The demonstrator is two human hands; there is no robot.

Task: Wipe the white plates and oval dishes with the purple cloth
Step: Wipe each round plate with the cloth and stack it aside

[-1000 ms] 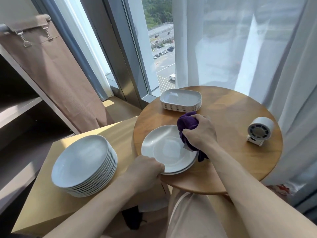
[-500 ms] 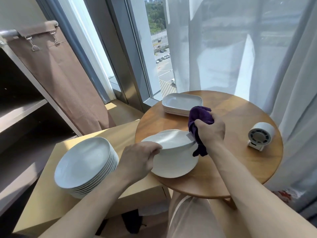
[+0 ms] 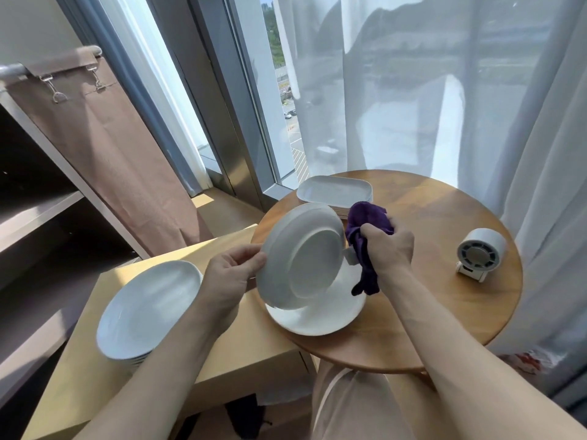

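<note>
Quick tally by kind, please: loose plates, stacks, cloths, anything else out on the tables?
Loose plates: 2, the held plate and the flat plate
Stacks: 2, the plate stack and the dish stack
Cloths: 1, the cloth
Fans: 1, the fan
Total: 6. How many pieces each stack holds cannot be told.

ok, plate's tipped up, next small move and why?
Probably sweep the purple cloth over the lifted plate: the left hand holds it tilted, underside toward the camera, and the right hand grips the cloth beside its right rim.
</note>
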